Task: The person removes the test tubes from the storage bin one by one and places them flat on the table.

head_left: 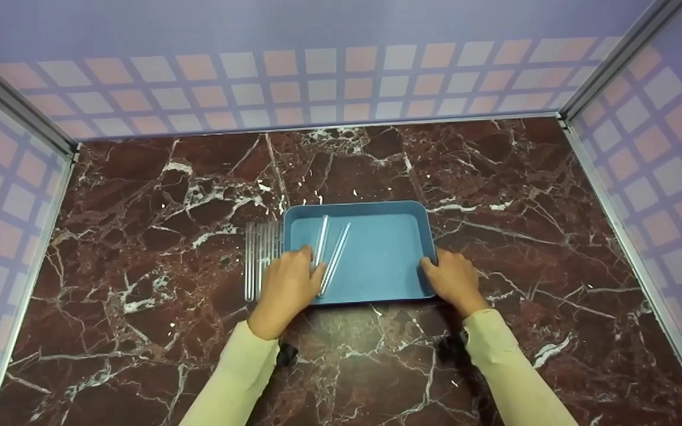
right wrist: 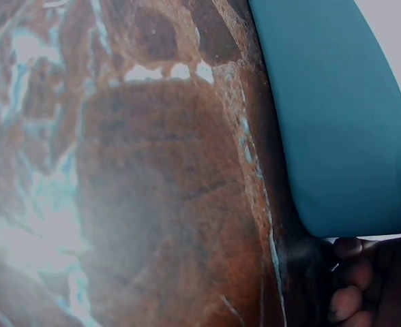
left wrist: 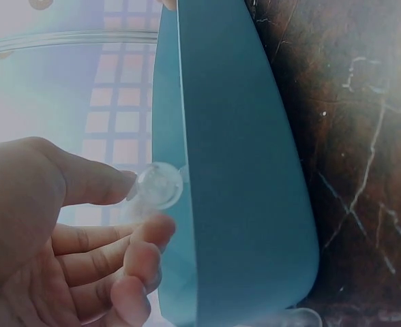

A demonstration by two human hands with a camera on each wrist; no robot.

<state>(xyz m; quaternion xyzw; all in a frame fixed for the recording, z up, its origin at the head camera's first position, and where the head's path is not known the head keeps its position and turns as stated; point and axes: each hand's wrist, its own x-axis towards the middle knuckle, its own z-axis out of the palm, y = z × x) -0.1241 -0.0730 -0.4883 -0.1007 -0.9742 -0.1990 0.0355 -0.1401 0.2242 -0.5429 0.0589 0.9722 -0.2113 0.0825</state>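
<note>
In the head view, a shallow blue tray (head_left: 376, 254) lies on the marble-patterned surface. My left hand (head_left: 290, 278) is over its left side, pinching a clear test tube (head_left: 321, 234) between thumb and fingers; the rounded end of that test tube (left wrist: 161, 185) faces the left wrist camera. A second clear test tube (head_left: 336, 257) lies slanted inside the tray, close to my left thumb. At the tray's right side, my right hand (head_left: 453, 278) grips the rim, thumb inside and fingers outside. The right wrist view shows only part of its fingers (right wrist: 354, 286) by the tray corner.
Several more clear tubes (head_left: 250, 260) lie side by side just left of the tray, partly behind my left hand. Panels with a checkered pattern (head_left: 323, 74) stand at the back and both sides of the dark red marble surface (head_left: 140, 248).
</note>
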